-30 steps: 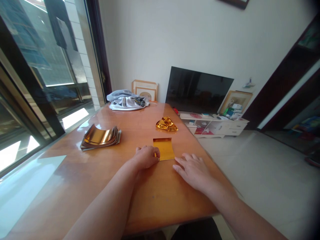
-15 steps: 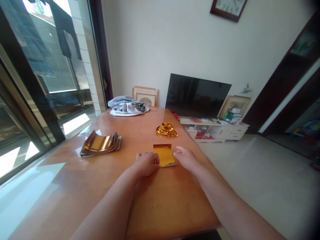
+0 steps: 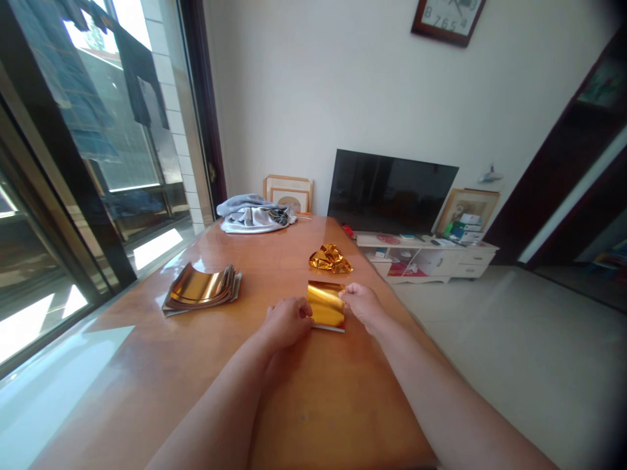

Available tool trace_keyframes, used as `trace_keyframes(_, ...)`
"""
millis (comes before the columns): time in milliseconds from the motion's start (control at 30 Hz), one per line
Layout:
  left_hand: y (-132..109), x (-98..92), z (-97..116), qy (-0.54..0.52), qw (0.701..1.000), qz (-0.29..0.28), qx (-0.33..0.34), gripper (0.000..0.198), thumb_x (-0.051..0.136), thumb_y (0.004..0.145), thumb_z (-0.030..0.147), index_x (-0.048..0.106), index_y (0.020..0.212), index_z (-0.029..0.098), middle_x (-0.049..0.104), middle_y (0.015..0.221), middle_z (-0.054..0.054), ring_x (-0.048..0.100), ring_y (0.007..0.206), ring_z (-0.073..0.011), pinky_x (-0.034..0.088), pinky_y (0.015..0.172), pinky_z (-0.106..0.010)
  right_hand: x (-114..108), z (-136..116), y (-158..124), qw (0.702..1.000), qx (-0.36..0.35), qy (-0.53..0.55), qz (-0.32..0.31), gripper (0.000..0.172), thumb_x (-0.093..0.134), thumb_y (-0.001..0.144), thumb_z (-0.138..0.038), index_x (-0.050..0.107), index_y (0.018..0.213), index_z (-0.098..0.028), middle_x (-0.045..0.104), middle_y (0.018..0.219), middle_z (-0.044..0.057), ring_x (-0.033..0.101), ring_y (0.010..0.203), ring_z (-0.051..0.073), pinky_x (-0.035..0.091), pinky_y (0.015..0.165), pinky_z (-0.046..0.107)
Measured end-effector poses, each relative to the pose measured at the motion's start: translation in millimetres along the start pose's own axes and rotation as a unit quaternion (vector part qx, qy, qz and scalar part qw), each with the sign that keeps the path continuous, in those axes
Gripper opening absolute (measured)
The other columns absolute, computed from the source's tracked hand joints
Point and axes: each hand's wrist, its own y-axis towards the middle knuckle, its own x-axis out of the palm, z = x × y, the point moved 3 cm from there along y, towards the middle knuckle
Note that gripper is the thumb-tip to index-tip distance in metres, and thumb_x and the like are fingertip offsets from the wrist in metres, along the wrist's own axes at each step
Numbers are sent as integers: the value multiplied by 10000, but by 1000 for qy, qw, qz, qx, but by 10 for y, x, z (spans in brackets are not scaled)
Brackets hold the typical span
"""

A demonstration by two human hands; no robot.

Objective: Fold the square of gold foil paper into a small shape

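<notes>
Gold foil sheet (image 3: 326, 305), left edge hidden behind left hand (image 3: 287, 323)

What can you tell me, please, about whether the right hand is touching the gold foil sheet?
Touching: the head view shows the fingertips of the right hand resting on the right edge of the gold foil sheet, with no gap.

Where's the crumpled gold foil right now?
In the head view, the crumpled foil lies on the table, just beyond the flat sheet between the left hand and right hand.
</notes>
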Motion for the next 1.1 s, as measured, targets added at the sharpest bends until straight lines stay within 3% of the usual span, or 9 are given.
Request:
trace_keyframes(100, 58, -34, -60, -97, 990, 88, -48, 206, 603, 817, 348, 651, 946, 195, 703, 980, -57, 632, 881, -198, 443, 736, -283, -59, -57, -41, 999, -3, 41, 24, 199, 666, 725, -373, 573, 712, -197, 598, 608, -32, 539, 584, 131, 381, 551, 229)
trace_keyframes(200, 47, -61, -90, -226, 954, 154, -120, 406, 603, 842, 523, 610, 1032, 163, 682, 980, -81, 633, 849, -190, 465, 690, -272, -60, -74, -95, 996, 0, 79, 32, 227, 665, 753, -403, 578, 788, -196, 633, 673, -11, 582, 598, 137, 343, 492, 217)
trace_keyframes(267, 15, -45, -75, -331, 921, 139, -154, 553, 611, 806, 652, 588, 1047, 154, 668, 922, -75, 626, 760, -173, 459, 620, -260, -30, -83, -139, 995, -1, 99, 32, 253, 668, 763, -416, 583, 852, -196, 667, 766, 7, 633, 647, 148, 333, 467, 209)
trace_keyframes(400, -29, 46, 4, -482, 863, 20, -152, 622, 662, 730, 730, 584, 917, 142, 636, 778, -44, 584, 602, -118, 438, 534, -227, 61, -124, -230, 988, -7, 149, 28, 301, 703, 762, -423, 587, 914, -191, 693, 885, 27, 690, 727, 160, 400, 487, 204)
trace_keyframes(567, -21, 118, -2, -505, 850, 20, -151, 486, 774, 711, 564, 590, 877, 146, 667, 751, -48, 627, 626, -117, 487, 576, -219, 155, -141, -296, 975, 9, 220, 5, 344, 765, 734, -422, 582, 907, -187, 695, 836, 24, 689, 704, 153, 463, 521, 211)
trace_keyframes(733, 14, 125, -12, -498, 856, 56, -128, 296, 724, 752, 416, 585, 825, 165, 675, 730, -24, 624, 623, -109, 482, 596, -216, 164, -67, -296, 968, 56, 245, -4, 310, 766, 728, -379, 580, 903, -202, 687, 810, 13, 685, 704, 153, 505, 572, 234)
trace_keyframes(933, 65, 61, -88, -438, 885, 120, -106, 251, 676, 763, 400, 616, 831, 165, 691, 753, -35, 635, 683, -157, 463, 642, -249, 87, -6, -294, 975, 65, 206, 52, 303, 785, 699, -322, 567, 879, -215, 620, 682, -46, 526, 504, 82, 349, 424, 182)
trace_keyframes(1000, 56, 13, -98, -377, 910, 144, -96, 247, 644, 797, 409, 633, 863, 171, 697, 785, -39, 636, 728, -175, 459, 664, -262, 98, -4, -305, 973, 74, 215, 34, 279, 769, 720, -323, 544, 845, -216, 594, 608, -52, 486, 458, 81, 329, 404, 181)
trace_keyframes(1100, -1, -97, -26, -183, 966, 175, -57, 226, 547, 883, 400, 654, 907, 203, 695, 813, -32, 626, 758, -185, 444, 683, -278, 148, 3, -310, 964, 100, 245, -20, 230, 735, 748, -305, 539, 824, -211, 666, 649, 10, 596, 536, 130, 438, 457, 210)
